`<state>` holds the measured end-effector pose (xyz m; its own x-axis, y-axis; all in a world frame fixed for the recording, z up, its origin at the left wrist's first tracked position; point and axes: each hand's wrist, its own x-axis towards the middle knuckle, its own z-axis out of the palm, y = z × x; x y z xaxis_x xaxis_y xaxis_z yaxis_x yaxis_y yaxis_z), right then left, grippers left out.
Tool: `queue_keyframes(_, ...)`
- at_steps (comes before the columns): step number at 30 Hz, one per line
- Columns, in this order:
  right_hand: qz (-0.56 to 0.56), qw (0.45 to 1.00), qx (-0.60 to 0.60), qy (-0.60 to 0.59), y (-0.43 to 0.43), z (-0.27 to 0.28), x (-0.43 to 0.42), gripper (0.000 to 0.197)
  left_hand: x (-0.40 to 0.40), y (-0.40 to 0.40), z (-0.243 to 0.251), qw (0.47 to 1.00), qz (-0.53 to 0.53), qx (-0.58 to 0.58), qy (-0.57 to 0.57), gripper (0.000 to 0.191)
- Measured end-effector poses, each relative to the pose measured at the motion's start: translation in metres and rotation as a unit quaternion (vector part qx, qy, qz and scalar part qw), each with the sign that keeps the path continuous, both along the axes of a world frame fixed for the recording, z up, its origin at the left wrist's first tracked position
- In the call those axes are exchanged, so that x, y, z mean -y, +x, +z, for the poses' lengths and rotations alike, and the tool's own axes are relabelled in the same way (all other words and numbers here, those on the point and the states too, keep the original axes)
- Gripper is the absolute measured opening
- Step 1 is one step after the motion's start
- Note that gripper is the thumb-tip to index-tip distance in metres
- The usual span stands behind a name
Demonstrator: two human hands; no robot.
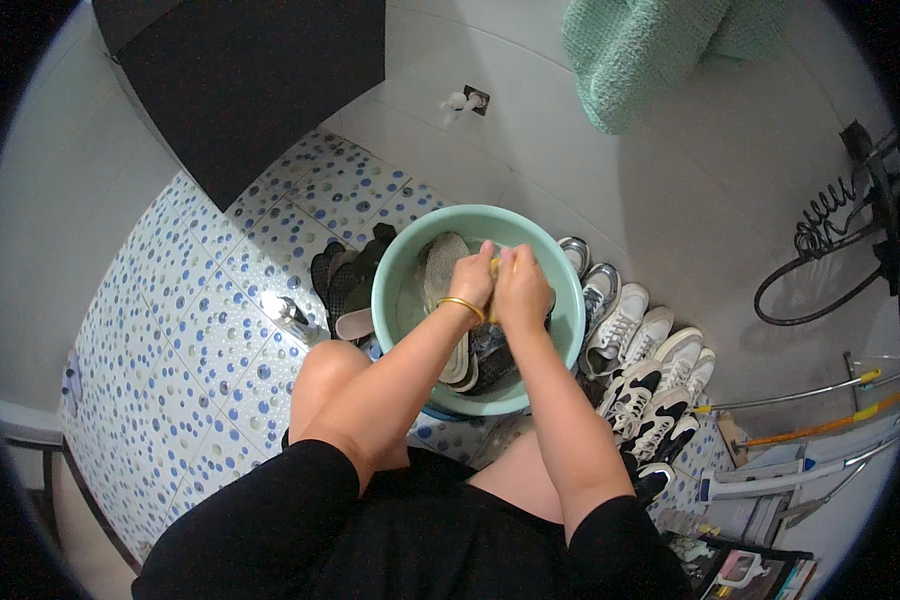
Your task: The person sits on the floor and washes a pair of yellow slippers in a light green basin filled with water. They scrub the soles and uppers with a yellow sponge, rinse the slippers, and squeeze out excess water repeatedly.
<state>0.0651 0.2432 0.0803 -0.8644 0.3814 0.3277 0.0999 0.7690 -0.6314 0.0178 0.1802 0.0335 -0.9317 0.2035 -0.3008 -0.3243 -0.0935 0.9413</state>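
Note:
Both hands are over a pale green plastic basin (385, 281) with water and shoes in it. My left hand (471, 283), with a gold bangle at the wrist, is closed against my right hand (523, 289). Pinched between them is a soft yellow thing (493, 309), perhaps a cloth or glove, mostly hidden by the fingers. To the left of my left hand, a shoe (445, 264) shows its pale sole. Lower in the basin, beneath my wrists, lies a dark shoe (495, 371) with a light sole edge.
Several white and black sneakers (622, 322) line the wall right of the basin. Dark insoles (341, 281) and a small metal-topped object (291, 311) are on the dotted tile floor (195, 315) at left. A green towel (630, 60) hangs above; mop handles (817, 431) lean at right.

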Motion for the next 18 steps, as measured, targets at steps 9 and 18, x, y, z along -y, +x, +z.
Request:
queue_keyframes(9,-0.012,0.998,0.055,0.029,-0.001,-0.002,-0.004,0.023,-0.009,0.000,-0.016,0.981,0.020,0.134,0.142,0.038)
queue_keyframes(18,-0.014,0.978,0.079,-0.194,-0.010,-0.036,-0.048,0.037,-0.015,0.001,-0.007,0.991,-0.057,0.098,0.074,0.049)
